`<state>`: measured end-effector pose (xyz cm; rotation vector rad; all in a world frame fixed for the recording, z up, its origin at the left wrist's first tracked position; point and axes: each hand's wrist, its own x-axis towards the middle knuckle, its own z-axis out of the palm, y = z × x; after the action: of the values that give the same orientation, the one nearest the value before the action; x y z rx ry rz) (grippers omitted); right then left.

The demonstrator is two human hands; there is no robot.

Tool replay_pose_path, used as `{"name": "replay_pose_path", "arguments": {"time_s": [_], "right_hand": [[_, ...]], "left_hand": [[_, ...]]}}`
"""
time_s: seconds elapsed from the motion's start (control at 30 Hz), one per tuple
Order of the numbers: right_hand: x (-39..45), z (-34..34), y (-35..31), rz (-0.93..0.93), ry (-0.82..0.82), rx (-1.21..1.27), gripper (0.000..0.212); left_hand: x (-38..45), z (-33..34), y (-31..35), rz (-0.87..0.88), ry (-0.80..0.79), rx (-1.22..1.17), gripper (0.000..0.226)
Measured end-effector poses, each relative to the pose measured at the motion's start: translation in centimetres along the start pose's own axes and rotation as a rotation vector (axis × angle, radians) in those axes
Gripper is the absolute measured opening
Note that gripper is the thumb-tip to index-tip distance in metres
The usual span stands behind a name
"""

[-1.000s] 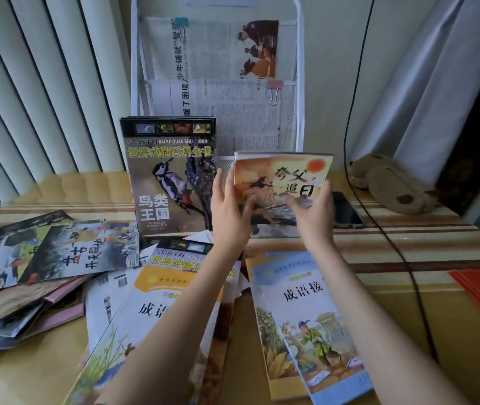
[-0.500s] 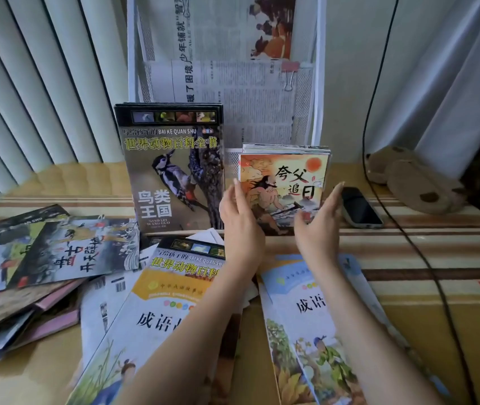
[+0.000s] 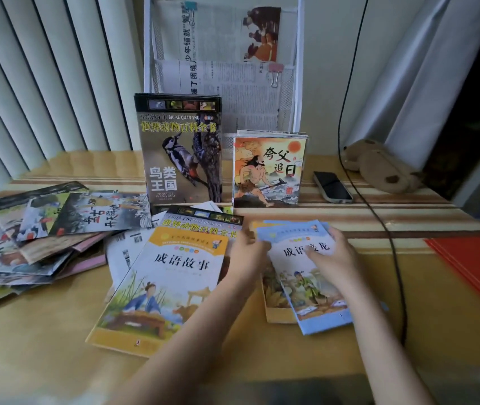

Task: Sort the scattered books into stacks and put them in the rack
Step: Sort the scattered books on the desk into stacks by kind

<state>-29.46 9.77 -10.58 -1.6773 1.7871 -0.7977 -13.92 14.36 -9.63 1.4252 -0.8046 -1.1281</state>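
— Where are the hands?

— Both on the blue-covered book [image 3: 306, 273] lying flat on the counter [image 3: 42, 340]. The left hand [image 3: 247, 249] is at the book's upper left corner, but its fingers are blurred, so I cannot tell whether they pinch the edge or only touch it. The right hand [image 3: 330, 252] lies on the cover with fingers spread and fairly straight, pressing down.

— Anything under that book?

— A yellow-edged book [image 3: 273, 305] shows beneath it on the left side.

— And the rack?

— The white wire rack [image 3: 297, 68] stands at the back of the counter with newspapers [image 3: 227, 83] clipped in it. Upright against its base are the woodpecker book [image 3: 181, 150] and, just beside it on the right, an orange sun-chaser book [image 3: 269, 171] fronting a thin stack.

— The rest of the books?

— A yellow story book [image 3: 168, 287] lies flat left of the hands, partly covering a second animal encyclopedia [image 3: 203, 222]. A loose pile of picture books [image 3: 42, 229] sprawls at far left.

— Other things?

— A phone [image 3: 332, 187], a black cable [image 3: 379, 223], a brown plush toy [image 3: 379, 168] and red folders [image 3: 478, 267] to the right.
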Motion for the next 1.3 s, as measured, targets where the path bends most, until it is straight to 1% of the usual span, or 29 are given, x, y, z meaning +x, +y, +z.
{"name": "replay_pose_path", "arguments": {"time_s": [0.03,0.07,0.1,0.17,0.2,0.27,0.33,0.37,0.4,0.43,0.47,0.53,0.57,0.6,0.63,0.7,0.77,0.8,0.87,0.9,0.97,1.0,1.03,1.1,1.13,1.17,1.2,1.23,1.3], "right_hand": [[-0.1,-0.3,0.1,0.027,-0.002,0.131,0.061],[-0.2,-0.5,0.2,0.042,0.003,0.224,0.056],[-0.4,-0.5,0.3,0.035,0.022,0.245,0.052],[-0.6,0.2,0.5,-0.017,0.099,0.099,0.051],[-0.7,0.7,0.4,-0.031,0.136,-0.041,0.05],[-1.2,1.4,-0.1,0.004,0.137,-0.333,0.049],[-1.9,1.7,-1.1,0.007,0.114,-0.453,0.052],[-2.5,2.0,-1.9,-0.057,0.122,-0.457,0.054],[-3.1,2.6,-2.8,-0.163,0.123,-0.422,0.054],[-4.0,3.2,-4.0,-0.279,0.091,-0.357,0.05],[-5.1,4.1,-5.3,-0.376,0.022,-0.286,0.045],[-7.1,6.5,-7.7,-0.479,-0.176,-0.23,0.041],[-7.9,7.7,-8.6,-0.501,-0.26,-0.267,0.045],[-8.5,8.9,-9.2,-0.516,-0.309,-0.324,0.051],[-8.9,9.9,-9.6,-0.521,-0.325,-0.372,0.057],[-9.1,11.3,-10.2,-0.511,-0.313,-0.361,0.063],[-9.1,11.8,-10.4,-0.492,-0.298,-0.24,0.062],[-8.9,12.1,-10.4,-0.488,-0.285,-0.144,0.061],[-8.8,12.6,-10.3,-0.484,-0.259,0.13,0.053],[-8.7,12.9,-10.2,-0.45,-0.254,0.269,0.048],[-8.5,13.0,-10.1,-0.349,-0.25,0.424,0.041],[-8.5,13.0,-9.8,-0.318,-0.225,0.41,0.04],[-8.4,12.9,-9.5,-0.31,-0.178,0.324,0.039],[-8.6,13.1,-9.0,-0.347,-0.087,0.041,0.038],[-8.9,13.2,-9.0,-0.379,-0.074,-0.044,0.038],[-9.1,13.5,-9.1,-0.4,-0.084,-0.067,0.038],[-9.1,13.8,-9.2,-0.417,-0.098,-0.041,0.04],[-8.8,14.0,-9.4,-0.407,-0.13,0.044,0.041],[-7.9,13.5,-9.6,-0.361,-0.214,0.289,0.044]], "left_hand": [[-0.3,0.3,-0.2,-0.003,-0.025,-0.061,0.03],[-0.5,0.7,-0.6,0.022,-0.059,-0.052,0.034],[-1.1,1.1,-0.8,0.057,-0.095,0.026,0.043],[-1.5,2.2,-1.2,0.153,-0.117,0.307,0.064],[-1.2,2.8,-1.3,0.21,-0.107,0.473,0.067],[-0.8,3.3,-1.1,0.241,-0.134,0.766,0.069],[-0.6,2.6,-0.1,0.238,-0.157,0.861,0.071],[-0.5,1.6,0.5,0.257,-0.127,0.88,0.07],[-0.3,0.1,1.1,0.295,-0.042,0.938,0.068],[-0.3,-1.7,1.7,0.316,0.07,1.053,0.066],[-0.2,-3.9,2.0,0.276,0.162,1.173,0.068],[-0.3,-8.4,2.0,0.032,0.289,1.311,0.079],[-0.8,-10.1,1.7,-0.094,0.325,1.317,0.083],[-1.4,-11.4,1.4,-0.169,0.351,1.296,0.084],[-1.8,-12.2,1.2,-0.18,0.376,1.266,0.079],[-2.2,-13.1,1.1,-0.091,0.418,1.238,0.063],[-2.4,-13.3,1.3,0.037,0.422,1.223,0.055],[-2.3,-13.4,1.1,0.105,0.417,1.183,0.054],[-2.5,-13.3,1.0,0.201,0.382,0.956,0.049],[-2.5,-13.5,0.9,0.224,0.376,0.851,0.047],[-2.4,-14.3,0.7,0.25,0.431,0.791,0.047],[-2.3,-14.9,0.5,0.239,0.447,0.809,0.049],[-2.4,-15.4,0.4,0.206,0.446,0.834,0.051],[-2.7,-16.0,-0.1,0.134,0.405,0.869,0.048],[-3.0,-16.1,-0.3,0.121,0.388,0.863,0.045],[-3.2,-16.2,-0.5,0.137,0.377,0.849,0.044],[-3.3,-16.4,-0.6,0.177,0.367,0.824,0.046],[-3.3,-16.9,-0.7,0.246,0.356,0.791,0.049],[-3.4,-18.0,-0.5,0.39,0.32,0.654,0.049]]}}
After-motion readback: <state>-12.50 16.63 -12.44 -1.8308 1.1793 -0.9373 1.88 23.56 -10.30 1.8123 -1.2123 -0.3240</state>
